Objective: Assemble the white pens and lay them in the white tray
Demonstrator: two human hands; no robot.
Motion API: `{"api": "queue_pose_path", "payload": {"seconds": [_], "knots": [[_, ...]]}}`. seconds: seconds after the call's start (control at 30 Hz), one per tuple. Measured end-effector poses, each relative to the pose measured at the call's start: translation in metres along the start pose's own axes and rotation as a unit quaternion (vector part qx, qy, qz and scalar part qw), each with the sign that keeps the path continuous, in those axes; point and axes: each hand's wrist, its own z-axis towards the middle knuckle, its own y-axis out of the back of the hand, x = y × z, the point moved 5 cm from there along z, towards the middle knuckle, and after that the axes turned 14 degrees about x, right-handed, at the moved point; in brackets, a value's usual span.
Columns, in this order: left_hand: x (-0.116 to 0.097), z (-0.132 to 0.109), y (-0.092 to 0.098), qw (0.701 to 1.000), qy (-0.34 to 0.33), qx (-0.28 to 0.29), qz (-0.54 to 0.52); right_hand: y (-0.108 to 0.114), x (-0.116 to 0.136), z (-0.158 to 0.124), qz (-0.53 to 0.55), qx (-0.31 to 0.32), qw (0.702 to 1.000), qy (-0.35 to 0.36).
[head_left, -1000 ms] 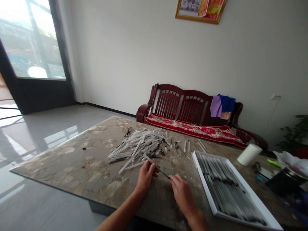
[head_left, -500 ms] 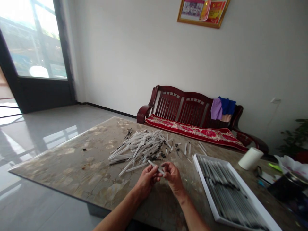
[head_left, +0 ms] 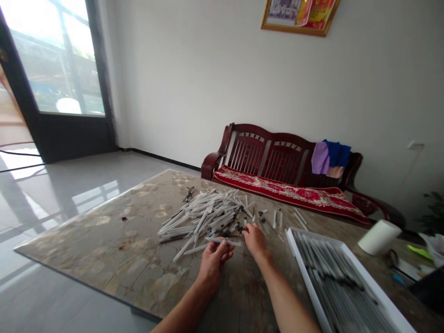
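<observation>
Walls: plain white plaster wall (head_left: pixel 208 83), a gold-framed picture (head_left: pixel 300 16) hanging high, black skirting (head_left: pixel 159 158) along its foot
Window: tall glass door (head_left: pixel 58 60) in a black frame, bright with daylight
Floor: glossy pale grey tile (head_left: pixel 69 194), reflecting the light
Furniture: dark red wooden slatted bench (head_left: pixel 270 152), red patterned cushion (head_left: pixel 287 192), purple and blue cloths (head_left: pixel 329 157) draped over its backrest

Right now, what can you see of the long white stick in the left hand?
It is a slim, straight white tube, smooth like plastic and probably a pen barrel. It lies nearly level across the left hand, pinched by the fingers, with both ends sticking out. One end points toward the right hand, apparently not touching it. Finer details are blurred.
</observation>
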Motion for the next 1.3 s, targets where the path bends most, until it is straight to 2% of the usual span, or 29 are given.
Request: {"api": "queue_pose_path", "payload": {"seconds": [0.13, 0.2, 0.27, 0.4, 0.53, 0.97, 1.17, 1.3], "knots": [[0.001, 0.001, 0.002, 1.0, -0.007, -0.005, 0.006, -0.001, -0.004, -0.011, 0.025, 0.011, 1.0, 0.005], [0.0, 0.001, 0.002, 1.0, -0.014, -0.007, 0.009, -0.002, -0.006, -0.025, 0.049, 0.023, 0.999, 0.003], [0.0, 0.001, 0.002, 1.0, -0.02, -0.005, 0.011, -0.004, -0.007, -0.044, 0.118, 0.033, 0.992, 0.004], [-0.001, 0.001, 0.0, 0.999, -0.024, 0.004, 0.021, -0.006, -0.004, -0.081, 0.304, 0.017, 0.952, 0.008], [-0.002, 0.0, -0.002, 0.999, -0.025, 0.014, 0.036, -0.004, 0.002, -0.096, 0.367, -0.026, 0.93, 0.002], [-0.003, -0.003, -0.007, 0.997, -0.017, 0.023, 0.069, -0.009, 0.006, -0.096, 0.37, -0.047, 0.927, 0.028], [-0.002, -0.004, -0.009, 0.994, -0.026, 0.036, 0.095, -0.008, 0.005, -0.098, 0.336, -0.063, 0.939, 0.038], [-0.003, -0.006, -0.01, 0.994, -0.019, 0.035, 0.103, -0.01, 0.003, -0.099, 0.317, -0.052, 0.947, 0.031]]}}
